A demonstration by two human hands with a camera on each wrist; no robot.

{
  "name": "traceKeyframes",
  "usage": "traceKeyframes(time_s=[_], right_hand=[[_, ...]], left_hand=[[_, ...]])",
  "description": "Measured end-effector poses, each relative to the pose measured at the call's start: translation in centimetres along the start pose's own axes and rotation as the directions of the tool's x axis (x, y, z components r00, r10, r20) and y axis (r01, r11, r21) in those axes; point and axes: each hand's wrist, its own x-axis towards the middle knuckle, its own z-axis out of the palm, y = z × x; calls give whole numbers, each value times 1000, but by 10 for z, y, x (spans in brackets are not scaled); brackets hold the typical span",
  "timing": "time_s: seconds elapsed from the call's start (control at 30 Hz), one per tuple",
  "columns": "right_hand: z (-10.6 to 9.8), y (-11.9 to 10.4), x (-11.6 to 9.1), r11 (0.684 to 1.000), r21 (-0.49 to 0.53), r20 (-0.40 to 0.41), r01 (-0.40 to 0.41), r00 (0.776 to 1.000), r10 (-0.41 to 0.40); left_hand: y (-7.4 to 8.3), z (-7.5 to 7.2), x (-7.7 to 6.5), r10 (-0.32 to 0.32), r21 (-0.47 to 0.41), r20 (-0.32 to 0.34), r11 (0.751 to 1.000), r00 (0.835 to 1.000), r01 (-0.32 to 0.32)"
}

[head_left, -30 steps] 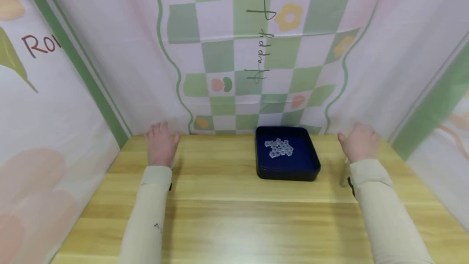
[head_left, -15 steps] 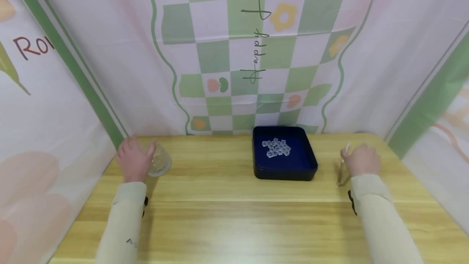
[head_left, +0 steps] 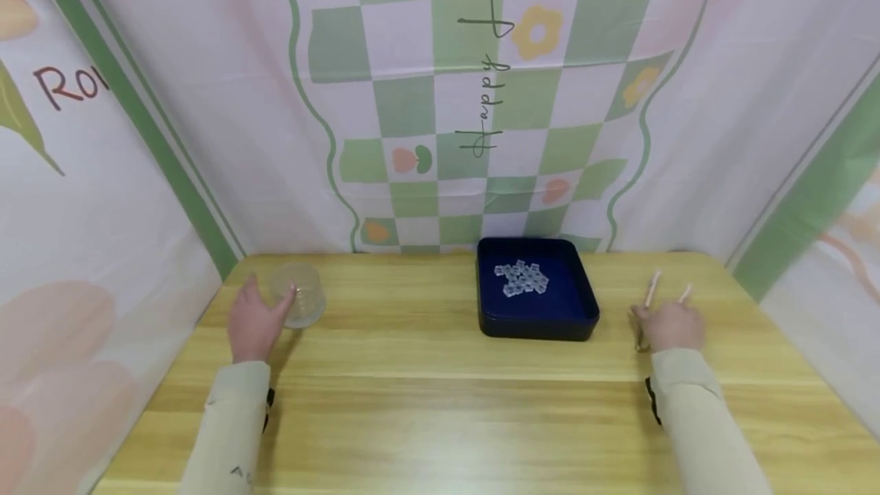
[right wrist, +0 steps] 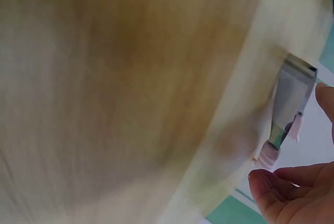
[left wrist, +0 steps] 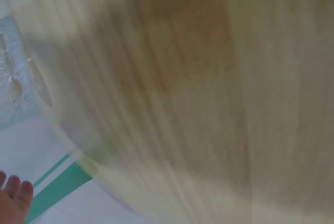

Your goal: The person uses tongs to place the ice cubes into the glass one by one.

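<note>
In the head view my left hand (head_left: 257,319) is beside a clear glass cup (head_left: 305,300) at the left back of the table, its thumb overlapping the cup's near side. The left wrist view shows the cup's ridged wall (left wrist: 15,83) and straight left fingertips (left wrist: 18,190), apart from it. My right hand (head_left: 670,327) is over a pair of metal tongs (head_left: 642,341) with pale pink tips. In the right wrist view, thumb and fingers are spread on either side of the tongs (right wrist: 292,96), with a gap showing. The hand hides much of them from above.
A dark blue square tray (head_left: 539,328) stands at the back, right of centre, with several clear cubes (head_left: 525,279) piled inside. A patterned cloth (head_left: 412,98) hangs behind the wooden table (head_left: 440,411), with more cloth at both sides.
My left hand has moved left and back toward me, uncovering the glass cup. My right hand has drawn nearer to me, and the tongs' tips now show beyond it. The tray stays put.
</note>
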Motion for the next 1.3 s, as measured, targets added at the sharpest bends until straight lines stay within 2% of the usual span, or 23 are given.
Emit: traceKeyframes(time_s=[0.13,0.3,0.57,0.83,0.97,1.17,1.3], right_hand=[[2,0,-1,1000,-2,10,-27,1000,27],[4,-2,0,998,-19,35,-55,998,56],[4,-1,7,997,-7,33,-71,997,72],[6,1,10,996,59,-5,-65,998,65],[6,2,10,996,79,-22,-51,998,53],[2,4,9,998,51,4,-37,999,37],[1,7,10,996,50,20,-67,998,66]], left_hand=[[-1,3,0,6,-27,81,1000,997,-4],[-3,7,3,7,-58,132,998,991,1],[-4,15,6,-21,-89,127,996,992,32],[0,13,6,-59,-119,168,990,984,79],[2,12,6,-59,-150,172,985,983,85],[3,13,7,-35,-238,140,969,989,68],[3,14,6,-28,-265,132,962,991,63]])
